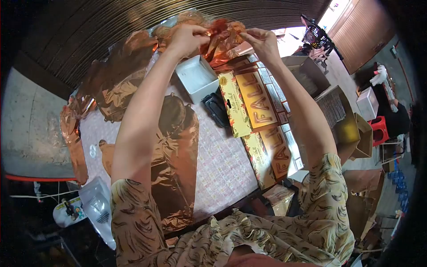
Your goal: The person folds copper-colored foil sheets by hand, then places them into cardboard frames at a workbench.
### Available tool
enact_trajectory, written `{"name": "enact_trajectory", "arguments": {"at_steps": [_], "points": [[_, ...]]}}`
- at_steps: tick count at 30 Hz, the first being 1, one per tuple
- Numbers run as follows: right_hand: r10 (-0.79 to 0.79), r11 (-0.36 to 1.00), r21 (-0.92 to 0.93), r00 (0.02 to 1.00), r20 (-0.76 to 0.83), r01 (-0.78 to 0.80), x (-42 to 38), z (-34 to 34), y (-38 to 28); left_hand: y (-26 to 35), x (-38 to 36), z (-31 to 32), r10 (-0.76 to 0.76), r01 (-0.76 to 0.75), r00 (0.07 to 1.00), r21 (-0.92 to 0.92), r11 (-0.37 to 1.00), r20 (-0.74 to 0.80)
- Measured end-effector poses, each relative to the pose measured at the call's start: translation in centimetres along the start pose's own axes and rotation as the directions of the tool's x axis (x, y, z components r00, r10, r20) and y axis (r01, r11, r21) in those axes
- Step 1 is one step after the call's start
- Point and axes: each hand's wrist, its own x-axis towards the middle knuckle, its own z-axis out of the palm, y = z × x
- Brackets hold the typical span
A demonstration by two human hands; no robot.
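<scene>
At the far side of the table, both my arms reach forward. My left hand (189, 39) is closed, its fingertips pinching the left part of a shiny orange-copper foil balloon (220, 46). On the other side, my right hand (263, 43) pinches the same crinkled foil between thumb and fingers. Just below the hands stands a white open box (198, 80), with a black plastic object (216, 110) beside it. Under my right forearm lie flat packs (257, 100) printed "FALL", with yellow "Hello Fall" header strips. A flat copper foil balloon (175, 167) lies partly under my left arm.
More copper foil (122, 91) is heaped along the table's left and far edges. The table has a pale checked cover (224, 164). Open cardboard boxes (331, 111) stand to the right, near a red stool (379, 130). A ribbed metal wall (111, 33) rises behind.
</scene>
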Motion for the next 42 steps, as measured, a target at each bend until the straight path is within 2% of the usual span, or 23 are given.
{"name": "enact_trajectory", "arguments": {"at_steps": [3, 5, 9, 13, 14, 17, 19, 21, 22, 23, 24, 25, 27, 28, 30, 31, 32, 35, 37, 38, 39, 41, 42], "points": [[-0.005, 1.0, -0.025, 0.999, 0.034, 0.006, -0.1, -1.0, 1.9, -1.2, 1.0, -0.5, -0.135, 0.152, 0.986, 0.184, 0.971, -0.103], [0.146, 0.989, -0.001, 0.974, 0.171, -0.148, -0.4, -1.7, 3.3, -1.0, 0.6, -0.5, -0.327, 0.215, 0.936, -0.523, 0.825, -0.133], [0.147, 0.96, -0.278, 0.888, 0.435, -0.022, 1.2, -2.9, -0.4, -1.3, 1.5, -1.7, -0.281, 0.177, 0.947, -0.476, 0.861, -0.155], [-0.128, 0.991, 0.01, 0.906, 0.403, 0.135, 4.4, 2.3, -2.3, -0.4, 2.4, -2.3, -0.182, 0.131, 0.978, -0.382, 0.915, -0.099], [-0.133, 0.97, -0.131, 0.896, 0.425, 0.206, 5.2, 4.5, -2.0, -1.0, 2.9, -2.1, -0.13, 0.088, 0.979, -0.254, 0.963, -0.156], [-0.147, 0.804, -0.366, 0.754, 0.64, 0.468, 6.7, 10.0, -0.8, 1.8, 1.7, -2.6, -0.221, 0.142, 0.968, -0.469, 0.872, -0.118], [-0.068, 0.771, -0.435, 0.739, 0.67, 0.465, 6.8, 12.8, 1.8, 1.1, 1.7, -3.5, -0.171, 0.099, 0.979, -0.463, 0.881, -0.115], [-0.193, 0.459, -0.664, 0.795, 0.574, 0.591, 6.1, 14.4, 3.9, 0.9, 1.4, -5.1, -0.146, 0.046, 0.981, -0.579, 0.814, -0.126], [0.177, 0.493, -0.71, 0.741, 0.647, 0.502, 7.1, 14.7, 2.7, -0.8, 1.9, -6.9, -0.195, 0.094, 0.972, -0.548, 0.831, -0.129], [0.173, 0.497, -0.704, 0.737, 0.654, 0.508, 7.0, 14.9, 3.2, -2.4, 2.4, -8.7, -0.243, 0.142, 0.961, -0.515, 0.845, -0.135], [0.117, 0.637, -0.593, 0.699, 0.706, 0.493, 7.3, 14.9, 5.6, 4.5, 0.6, -11.0, -0.5, 0.306, 0.854, -0.642, 0.703, -0.141], [0.051, 0.755, -0.464, 0.663, 0.746, 0.464, 7.2, 14.7, 5.7, 4.9, -0.7, -13.4, -0.373, 0.13, 0.879, -0.603, 0.787, -0.298], [0.026, 0.716, -0.528, 0.739, 0.674, 0.457, 6.7, 14.6, 6.2, 1.0, 0.2, -19.0, -0.293, -0.01, 0.809, -0.51, 0.86, -0.51], [0.065, 0.72, -0.545, 0.741, 0.668, 0.429, 6.8, 14.7, 7.0, 4.6, -1.7, -20.5, -0.364, -0.065, 0.654, -0.529, 0.846, -0.663], [0.088, 0.683, -0.596, 0.764, 0.64, 0.421, 5.6, 14.2, 4.6, 1.9, -2.5, -26.9, -0.003, -0.494, 0.517, -0.301, 0.816, -0.856], [0.072, 0.684, -0.588, 0.761, 0.644, 0.433, 5.7, 14.3, 4.7, 3.6, -3.7, -28.6, -0.077, -0.546, 0.371, -0.284, 0.788, -0.925], [0.063, 0.682, -0.585, 0.762, 0.645, 0.439, 5.8, 14.2, 6.1, 1.7, -5.4, -34.4, -0.11, -0.424, 0.592, -0.425, 0.8, -0.798], [0.168, 0.651, -0.668, 0.791, 0.589, 0.359, 6.8, 14.5, 6.2, 4.7, -10.2, -37.4, -0.102, -0.435, 0.312, -0.238, 0.868, -0.945], [-0.092, 0.72, -0.406, 0.657, 0.748, 0.563, 8.7, 15.0, 9.6, 5.4, -13.3, -38.4, -0.08, -0.388, 0.315, -0.206, 0.898, -0.946], [-0.108, 0.717, -0.391, 0.646, 0.756, 0.577, 8.3, 15.2, 6.9, 6.2, -14.9, -38.4, -0.045, -0.244, 0.529, -0.203, 0.948, -0.848], [-0.153, 0.785, -0.415, 0.794, 0.589, 0.459, 7.2, 14.2, 2.0, 6.9, -16.3, -37.8, -0.049, -0.097, 0.716, -0.169, 0.981, -0.697], [-0.251, 0.902, -0.27, 0.919, 0.305, 0.337, 6.7, 13.8, -5.4, 8.0, -17.9, -32.6, 0.084, -0.244, 0.61, -0.086, 0.966, -0.788], [-0.314, 0.931, -0.123, 0.926, 0.208, 0.343, 6.5, 14.2, -8.4, 6.6, -18.6, -32.0, 0.061, -0.214, 0.678, -0.117, 0.97, -0.732]]}}
